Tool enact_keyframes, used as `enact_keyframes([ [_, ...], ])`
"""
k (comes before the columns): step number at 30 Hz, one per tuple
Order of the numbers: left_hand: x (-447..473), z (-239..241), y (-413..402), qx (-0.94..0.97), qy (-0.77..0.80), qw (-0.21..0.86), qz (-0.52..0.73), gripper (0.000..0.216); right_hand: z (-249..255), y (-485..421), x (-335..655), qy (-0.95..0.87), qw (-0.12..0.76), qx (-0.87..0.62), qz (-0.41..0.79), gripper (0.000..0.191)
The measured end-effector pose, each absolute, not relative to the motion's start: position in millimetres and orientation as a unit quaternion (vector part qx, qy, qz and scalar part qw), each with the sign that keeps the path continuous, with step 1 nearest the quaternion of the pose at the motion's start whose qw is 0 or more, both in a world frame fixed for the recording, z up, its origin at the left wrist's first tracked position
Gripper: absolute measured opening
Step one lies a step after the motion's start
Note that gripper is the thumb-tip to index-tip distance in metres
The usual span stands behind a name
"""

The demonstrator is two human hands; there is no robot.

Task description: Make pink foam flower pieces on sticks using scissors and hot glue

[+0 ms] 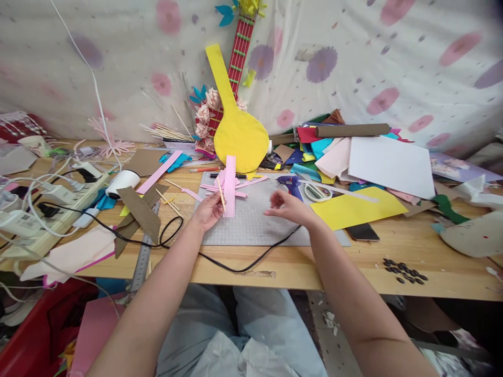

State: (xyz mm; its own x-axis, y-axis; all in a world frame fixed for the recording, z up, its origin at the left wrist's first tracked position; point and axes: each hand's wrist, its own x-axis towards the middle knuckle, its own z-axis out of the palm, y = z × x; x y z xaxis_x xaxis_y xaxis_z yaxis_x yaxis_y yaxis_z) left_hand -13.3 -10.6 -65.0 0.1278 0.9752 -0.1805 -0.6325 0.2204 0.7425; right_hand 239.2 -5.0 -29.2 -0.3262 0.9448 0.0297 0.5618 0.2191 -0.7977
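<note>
One thin stick (220, 191) is pinched in the left hand (209, 212); the right hand (291, 208) hangs loose, digits apart. Fitting pink strip (230, 180) to stick seems underway; careful alignment appears needed next.

The pink strip (230, 184) looks papery (matt, too), the stick (220, 192) wooden, the glue gun (290, 183) plastic.

No legible text or numbers
</note>
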Motion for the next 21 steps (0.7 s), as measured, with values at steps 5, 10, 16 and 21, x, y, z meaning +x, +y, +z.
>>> enact_keyframes([
  [5,-11.7,-63.1,-14.4,0.260,0.295,0.746,0.538,0.011,-28.6,10.5,167.4,-0.622,0.373,-0.355,0.589,0.030],
  [10,-13.3,-61.2,-17.3,0.252,0.272,0.775,0.512,0.016,-37.6,23.6,128.2,-0.456,0.382,-0.339,0.729,0.028],
  [16,-13.4,-56.6,-19.9,0.251,0.270,0.786,0.497,0.011,-47.5,22.3,117.6,-0.433,0.375,-0.285,0.768,0.025],
  [21,-12.0,-56.0,-20.8,0.307,0.306,0.762,0.481,0.017,-44.0,23.0,122.0,-0.449,0.378,-0.285,0.758,0.025],
])
